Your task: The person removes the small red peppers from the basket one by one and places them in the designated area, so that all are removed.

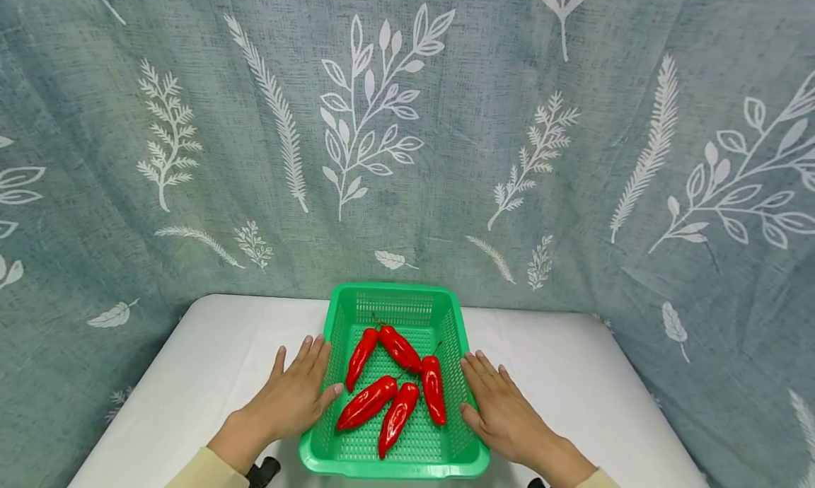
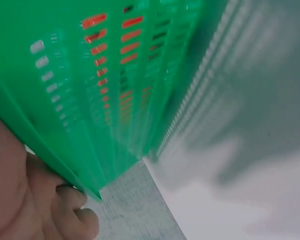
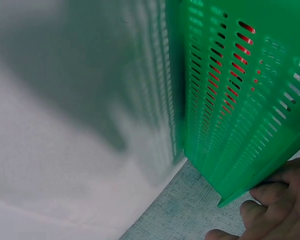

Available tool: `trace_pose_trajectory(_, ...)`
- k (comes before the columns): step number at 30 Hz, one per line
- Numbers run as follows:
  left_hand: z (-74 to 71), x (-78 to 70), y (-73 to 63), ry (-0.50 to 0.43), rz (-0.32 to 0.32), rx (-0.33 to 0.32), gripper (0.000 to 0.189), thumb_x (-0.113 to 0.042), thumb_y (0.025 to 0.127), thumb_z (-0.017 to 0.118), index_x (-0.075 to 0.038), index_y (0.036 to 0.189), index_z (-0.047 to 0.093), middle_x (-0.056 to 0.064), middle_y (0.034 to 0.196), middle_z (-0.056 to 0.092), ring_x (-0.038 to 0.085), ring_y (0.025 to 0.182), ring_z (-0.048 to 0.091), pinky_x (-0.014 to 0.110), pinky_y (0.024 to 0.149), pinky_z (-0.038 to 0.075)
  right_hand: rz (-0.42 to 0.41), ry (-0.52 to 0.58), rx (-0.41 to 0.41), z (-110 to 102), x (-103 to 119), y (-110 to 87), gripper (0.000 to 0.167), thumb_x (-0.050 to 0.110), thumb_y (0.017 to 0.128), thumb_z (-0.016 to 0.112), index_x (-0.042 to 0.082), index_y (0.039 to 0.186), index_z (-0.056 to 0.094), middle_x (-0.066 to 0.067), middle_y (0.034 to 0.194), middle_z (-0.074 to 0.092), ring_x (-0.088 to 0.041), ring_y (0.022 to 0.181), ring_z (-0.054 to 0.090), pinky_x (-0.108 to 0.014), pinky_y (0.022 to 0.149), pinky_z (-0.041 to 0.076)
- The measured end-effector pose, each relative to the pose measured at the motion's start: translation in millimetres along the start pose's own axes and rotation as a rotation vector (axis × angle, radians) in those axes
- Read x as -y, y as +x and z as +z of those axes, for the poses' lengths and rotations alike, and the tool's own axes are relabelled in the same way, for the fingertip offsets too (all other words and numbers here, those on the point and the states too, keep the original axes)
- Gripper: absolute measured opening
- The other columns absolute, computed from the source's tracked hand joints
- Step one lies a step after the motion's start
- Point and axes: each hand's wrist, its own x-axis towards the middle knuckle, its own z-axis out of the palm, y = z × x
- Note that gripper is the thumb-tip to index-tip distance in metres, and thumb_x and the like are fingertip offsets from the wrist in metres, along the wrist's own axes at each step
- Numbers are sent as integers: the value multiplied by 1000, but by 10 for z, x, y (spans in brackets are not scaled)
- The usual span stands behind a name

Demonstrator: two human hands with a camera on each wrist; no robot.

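Observation:
A green plastic basket [image 1: 395, 469] with slotted walls stands on the white table in the head view. Several glossy red chili peppers [image 1: 367, 404] with thin stems lie spread over its floor. My left hand [image 1: 294, 396] rests along the basket's left rim, fingers straight and pointing away, thumb tip over the edge. On the opposite side, my right hand [image 1: 503, 411] lies against the right rim in the same way, fingers extended. Both wrist views show fingers right at the rim, and red shows through the slots of the basket wall [image 3: 225, 125].
The white table [image 1: 560, 375] reaches out on both sides of the basket. Behind it hangs a grey-green curtain [image 1: 446, 247] with white leaf prints, close to the table's back edge. A black strap piece [image 1: 263, 472] sits at the left wrist.

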Motion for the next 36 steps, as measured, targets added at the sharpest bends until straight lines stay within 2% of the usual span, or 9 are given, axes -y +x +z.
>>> trace_pose_trajectory(4,-24,71,112,8,11,-7,75,-46,111,49,6,163,30,24,172,25,43,161,19,78,125,8,-1,-9,-10,11,-6,-4,67,25,103,63,-8,157,41,-22,165,42,-42,157,34,-68,123,34)
trace_pose_trajectory(7,-31,120,148,39,9,-18,72,-44,112,47,4,164,30,22,172,26,42,161,21,76,126,9,3,1,-1,19,-6,6,67,25,103,62,-7,158,41,-22,166,41,-41,157,33,-67,123,33)
trace_pose_trajectory(17,7,108,186,101,48,-42,68,-35,113,47,11,160,32,30,168,30,46,158,26,60,130,24,-5,-5,-6,10,-14,12,68,24,102,65,-8,157,42,-22,165,42,-43,156,34,-67,123,33)
trace_pose_trajectory(23,10,112,195,133,59,-42,69,-37,113,46,11,160,32,30,168,31,46,158,28,59,130,26,-6,-6,-11,0,-24,9,69,24,101,65,-8,157,41,-23,165,42,-43,156,33,-66,123,33)
trace_pose_trajectory(36,-1,125,187,118,77,-42,66,-33,113,47,12,159,34,30,167,32,46,158,29,60,129,27,0,-18,2,-5,-14,22,68,30,104,63,-6,157,43,-21,165,42,-41,157,34,-65,124,34)
